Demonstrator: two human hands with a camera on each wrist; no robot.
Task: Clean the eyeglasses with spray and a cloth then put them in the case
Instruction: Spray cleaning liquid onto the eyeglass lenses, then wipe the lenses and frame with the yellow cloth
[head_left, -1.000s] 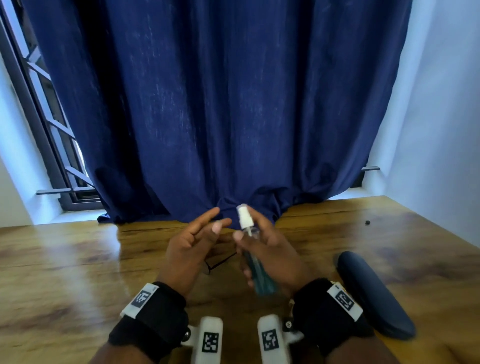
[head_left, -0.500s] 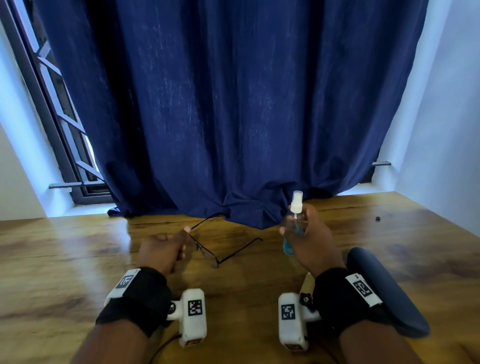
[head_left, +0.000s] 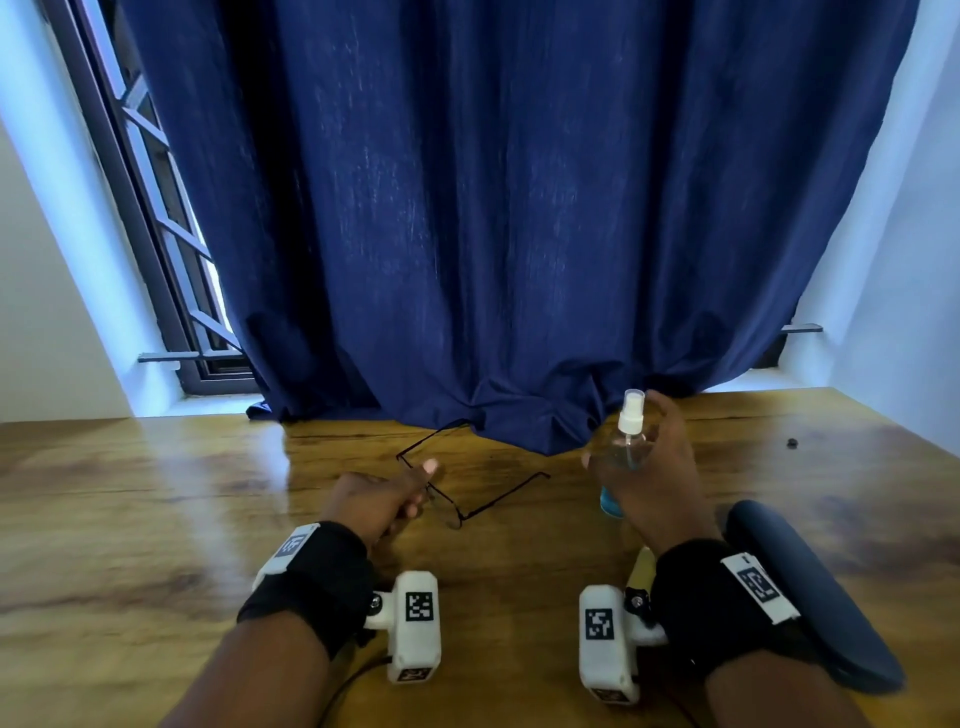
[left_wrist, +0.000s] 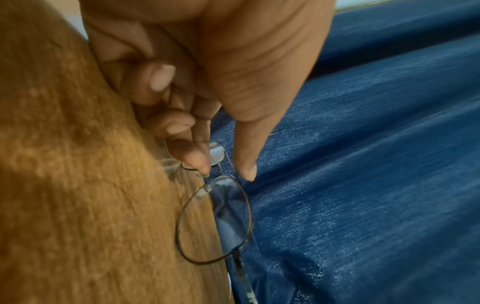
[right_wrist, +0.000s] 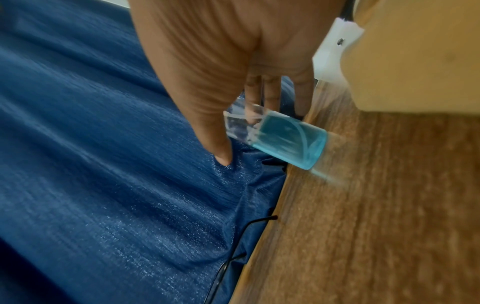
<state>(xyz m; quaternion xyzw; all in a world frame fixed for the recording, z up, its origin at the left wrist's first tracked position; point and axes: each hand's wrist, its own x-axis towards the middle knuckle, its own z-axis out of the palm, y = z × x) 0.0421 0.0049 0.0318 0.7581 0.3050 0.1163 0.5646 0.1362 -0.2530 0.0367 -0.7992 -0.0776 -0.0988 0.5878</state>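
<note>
Thin black-framed eyeglasses (head_left: 470, 506) hover low over the wooden table (head_left: 156, 519), temples unfolded toward the curtain. My left hand (head_left: 423, 486) pinches them at the bridge; the left wrist view shows thumb and forefinger (left_wrist: 223, 171) meeting by the nose pads, above one round lens (left_wrist: 215, 222). My right hand (head_left: 623, 436) grips a clear spray bottle (head_left: 612, 506) with blue liquid and a white nozzle, to the right of the glasses. In the right wrist view the bottle (right_wrist: 288, 142) is tilted just over the table. A dark blue case (head_left: 810, 613) lies shut beside my right wrist.
A dark blue curtain (head_left: 493, 234) hangs to the table's far edge, just behind the glasses. A yellow strip (head_left: 641, 564), perhaps the cloth, shows under my right wrist. A small dark speck (head_left: 791, 442) lies at the far right. White walls flank the table.
My hands have drawn apart: the left carried the glasses left and lower, the right took the bottle to the right. In the last half second little moved.
</note>
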